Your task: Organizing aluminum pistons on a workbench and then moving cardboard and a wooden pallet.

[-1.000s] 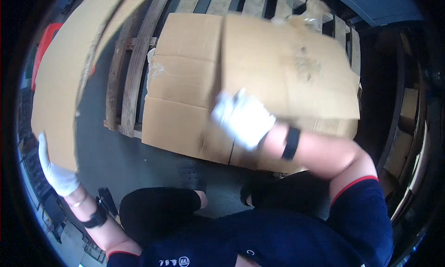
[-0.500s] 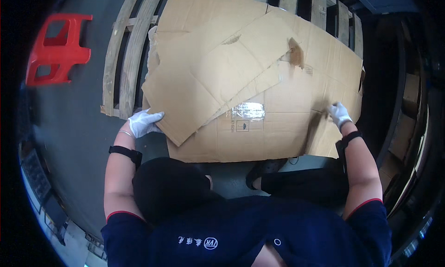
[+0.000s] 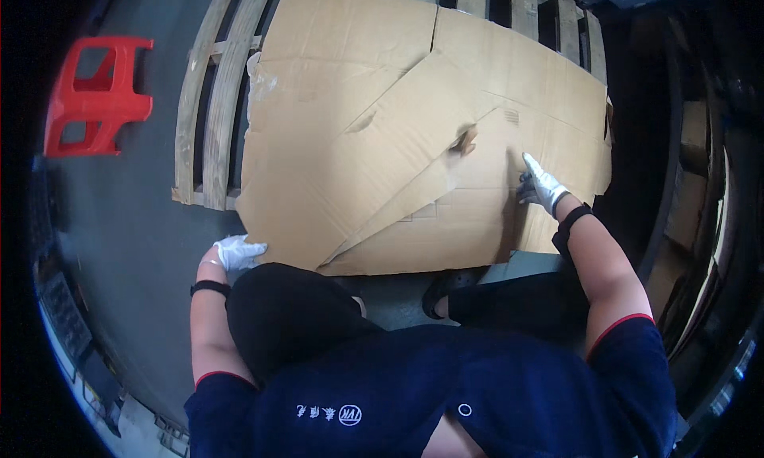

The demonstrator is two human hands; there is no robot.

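Note:
Flattened brown cardboard (image 3: 334, 92) lies in layers in front of me, creased and a little torn. Its upper sheet (image 3: 294, 195) slants across the lower sheet (image 3: 469, 231) and covers part of it. A ragged torn flap (image 3: 466, 142) sticks up near the middle. My left hand (image 3: 239, 253), in a white glove, is closed on the near left edge of the upper sheet, thumb on top. My right hand (image 3: 543, 186), also gloved, is over the right part of the lower sheet, fingers apart, beside a folded strip (image 3: 541, 226). Whether its fingertips touch the cardboard is unclear.
A wooden pallet (image 3: 216, 124) lies under the cardboard, its slats showing at the left and far side. On the grey floor at the left is a red plastic stool (image 3: 102, 96) on its side. More cardboard (image 3: 686, 207) stands along the right.
My left hand has drawn the upper sheet's near left edge toward me, covering the clear tape on the lower sheet. The right hand has shifted left and its fingers have spread.

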